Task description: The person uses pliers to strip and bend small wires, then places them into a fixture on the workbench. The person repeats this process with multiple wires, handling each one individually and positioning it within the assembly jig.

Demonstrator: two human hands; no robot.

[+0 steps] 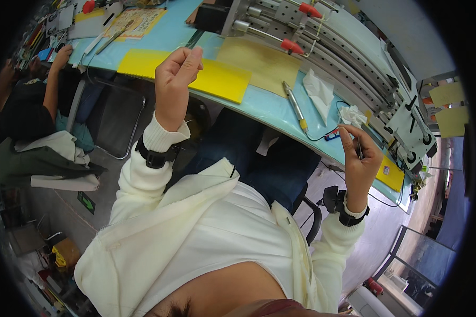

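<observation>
Hands raised apart above a light blue workbench (269, 108): the left hand (177, 79) is curled, thumb and forefinger pressed together at the tips as if pinching something very fine, though whether a thread or wire lies between them cannot be told. The right hand (359, 156) pinches a thin dark tool (358, 149), probably tweezers, its long axis running roughly up and down along the fingers. Both wrists carry black bands below cream sleeves. A silver pen-like tool (294, 105) lies on the bench between the two hands, nearer the right, its length slanting from the far side toward the person. Just beyond the right fingertips sit a crumpled white tissue (353, 114) and a thin black wire with a small red and blue piece (331, 135). A yellow mat (217, 80) lies just past the left fingers, and a grey metal rail fixture (322, 47) with red-tipped levers stands farther off. Another person's arm (53, 84) shows at the far left.
</observation>
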